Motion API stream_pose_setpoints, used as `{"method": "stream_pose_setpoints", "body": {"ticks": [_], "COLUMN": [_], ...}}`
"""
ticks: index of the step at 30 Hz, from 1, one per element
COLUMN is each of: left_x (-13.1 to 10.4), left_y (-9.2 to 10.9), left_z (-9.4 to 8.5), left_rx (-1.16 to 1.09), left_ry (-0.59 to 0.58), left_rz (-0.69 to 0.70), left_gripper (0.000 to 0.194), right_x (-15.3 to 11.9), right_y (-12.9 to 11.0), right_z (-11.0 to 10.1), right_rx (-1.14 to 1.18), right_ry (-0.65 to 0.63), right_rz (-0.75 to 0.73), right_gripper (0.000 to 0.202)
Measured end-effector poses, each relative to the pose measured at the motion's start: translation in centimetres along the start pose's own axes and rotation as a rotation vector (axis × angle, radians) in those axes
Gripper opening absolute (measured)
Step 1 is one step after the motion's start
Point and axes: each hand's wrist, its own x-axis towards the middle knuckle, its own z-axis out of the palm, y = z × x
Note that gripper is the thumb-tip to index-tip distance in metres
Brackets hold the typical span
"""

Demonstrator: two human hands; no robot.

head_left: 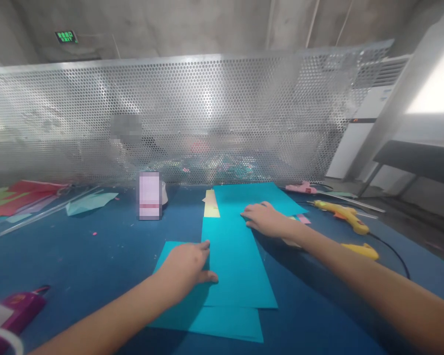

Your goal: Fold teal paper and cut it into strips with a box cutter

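Several turquoise paper sheets overlap on the blue table in front of me. My left hand rests on the lower left sheets, thumb and fingers apart, near the left edge of the long upper strip. Farther up, my right hand lies on the turquoise paper with its fingers stretched out to the left. A pale yellow piece of paper sits at the strip's left edge, between the hands and the far sheet. Part of a pale object beneath my right wrist is hidden.
To the right lie a yellow glue gun, another yellow tool and a pink glue gun. Coloured papers and clear sticks are at the left. A purple tool lies near left; a perforated metal screen borders the back.
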Motion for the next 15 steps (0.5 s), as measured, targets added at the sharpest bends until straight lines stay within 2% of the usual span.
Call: {"method": "stream_pose_setpoints", "body": {"ticks": [4, 8, 11, 13, 15], "left_x": [-0.3, -0.7, -0.8, -1.0, -1.1], "left_y": [0.1, 0.2, -0.3, -0.6, -0.8], "left_z": [0.8, 1.6, 2.0, 2.2, 2.0], "left_rx": [0.031, 0.070, 0.050, -0.002, -0.040], "left_ry": [0.126, 0.246, 0.185, 0.132, 0.126], "left_rz": [0.115, 0.419, 0.540, 0.518, 0.485], "left_gripper": [0.042, 0.054, 0.062, 0.060, 0.051], "right_x": [0.7, 2.3, 4.2, 4.9, 4.7], "right_y": [-0.3, -1.6, -3.2, -4.2, -4.5], "right_z": [-1.2, -2.2, -2.4, -2.4, -2.6], "right_rx": [0.110, 0.208, 0.251, 0.275, 0.284], "right_ry": [0.010, 0.090, 0.204, 0.255, 0.278], "right_rz": [0.008, -0.010, 0.009, 0.012, 0.001], "right_gripper": [0.018, 0.016, 0.026, 0.039, 0.050]}}
